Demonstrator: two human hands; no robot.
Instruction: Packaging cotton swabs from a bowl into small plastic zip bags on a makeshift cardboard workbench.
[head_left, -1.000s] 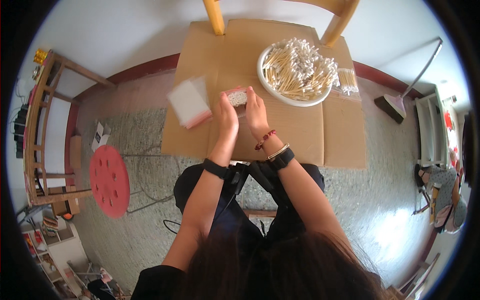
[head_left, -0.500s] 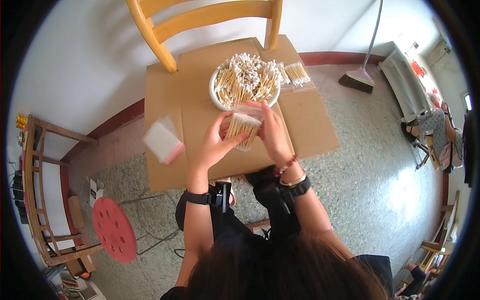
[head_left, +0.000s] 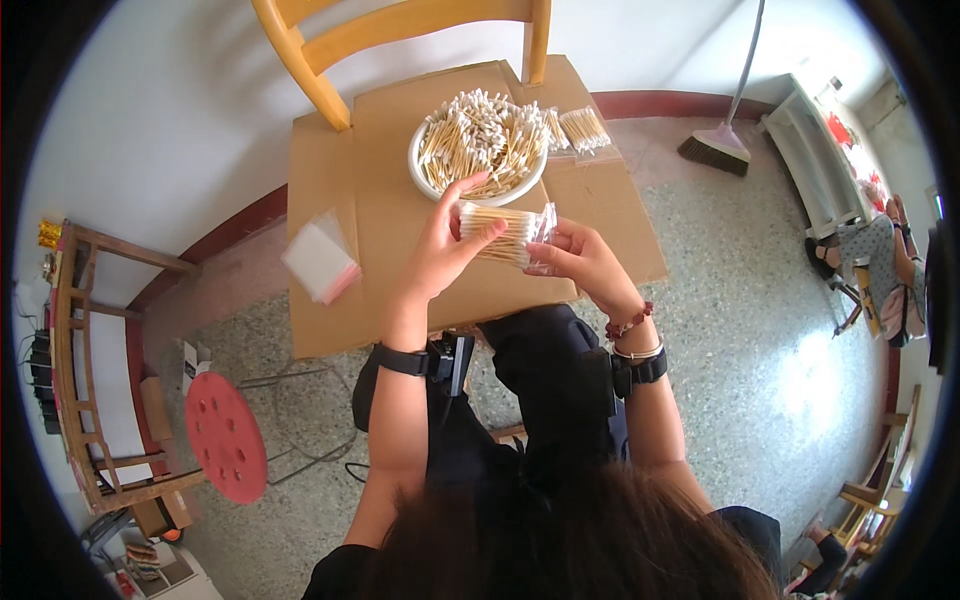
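Note:
Between my two hands is a clear plastic bag of cotton swabs point(head_left: 497, 232), lying sideways with its sticks running left to right. My left hand point(head_left: 447, 238) grips its left part, thumb across the front and index finger raised toward the bowl. At the bag's right end, my right hand point(head_left: 585, 256) pinches the crinkled plastic. Just beyond stands a white bowl point(head_left: 416, 172) heaped with loose cotton swabs point(head_left: 480, 140). Filled bags of swabs point(head_left: 583, 130) lie to the right of the bowl. A stack of flat clear bags point(head_left: 322, 262) with pinkish edges rests at the left.
Flattened cardboard point(head_left: 390, 240) covers the seat of a yellow wooden chair point(head_left: 410, 38). A red round stool point(head_left: 227, 437) stands at lower left, near a wooden frame point(head_left: 75, 370). A broom point(head_left: 716, 150) leans at the far right; another person point(head_left: 880, 250) sits at the right edge.
The bag of swabs has turned from upright to sideways. My right hand has moved right and down to its end. The whole view has shifted slightly.

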